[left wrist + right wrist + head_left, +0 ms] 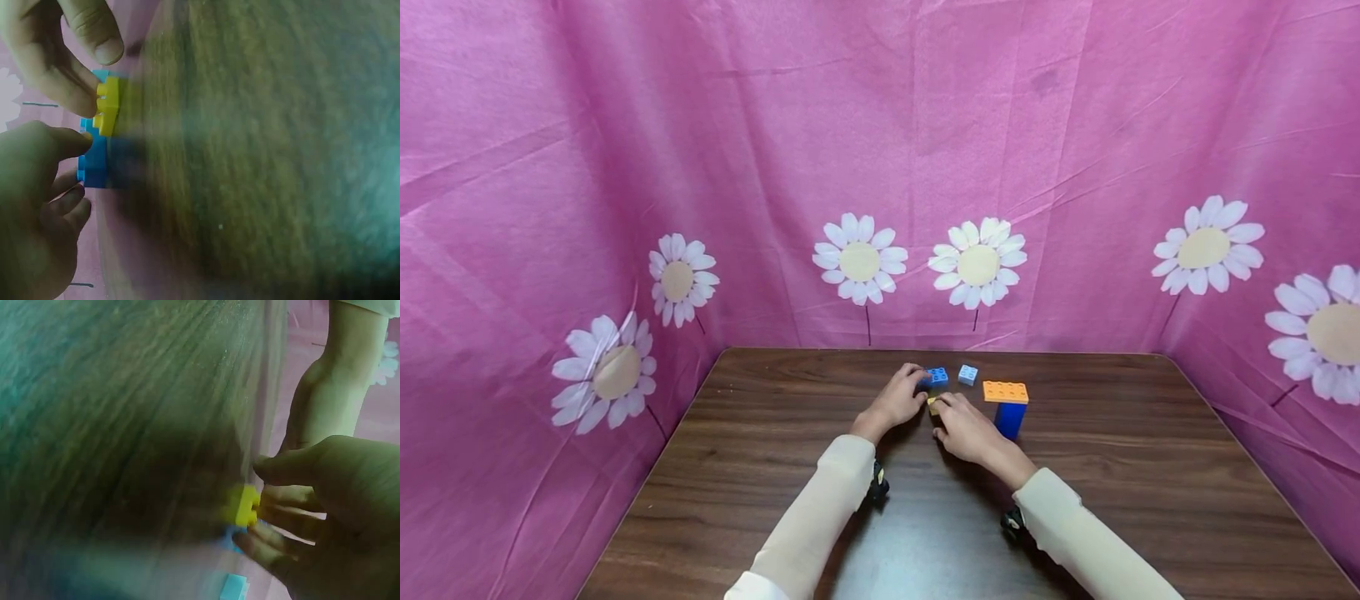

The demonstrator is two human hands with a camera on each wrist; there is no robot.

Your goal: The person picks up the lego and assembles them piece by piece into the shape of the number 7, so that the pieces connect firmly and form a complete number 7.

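Note:
Near the back of the table, my left hand [897, 402] grips a blue brick [937, 377] at its left end. Thumb and fingers lie on either side of that blue brick [95, 164] in the left wrist view. My right hand [972, 429] has its fingers at a small yellow brick [933, 406] in front of the blue one. The left wrist view shows a fingertip touching the studded side of the yellow brick [110, 107], while the right thumb [107, 50] stands apart from it. Right fingers partly hide the yellow brick [246, 506].
A light blue brick [967, 375] lies behind and to the right of the hands. Right of the right hand stands a dark blue stack [1011, 421] topped by an orange brick [1005, 392]. A pink flowered curtain [917, 167] surrounds the wooden table [737, 500].

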